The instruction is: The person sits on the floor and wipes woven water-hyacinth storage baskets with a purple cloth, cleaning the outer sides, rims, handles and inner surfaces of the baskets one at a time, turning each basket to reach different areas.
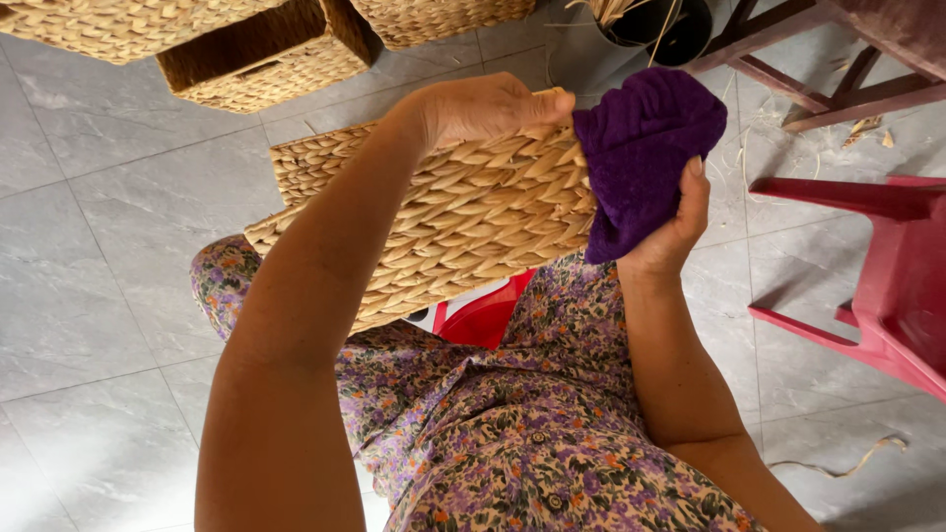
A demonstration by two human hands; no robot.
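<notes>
While the left hand (488,106) grips the woven basket's (443,227) top edge over the lap, the right hand (670,232) is closed around a purple cloth (641,148) pressed to its right end.
Wiping seems underway; turning the basket would expose unwiped sides. More baskets (266,59) lie beyond on the tiled floor (89,266), a red chair (887,276) close right.

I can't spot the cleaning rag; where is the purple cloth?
Upper right of centre in the head view: the purple cloth is bunched in the right hand, pressed against the woven basket.
</notes>
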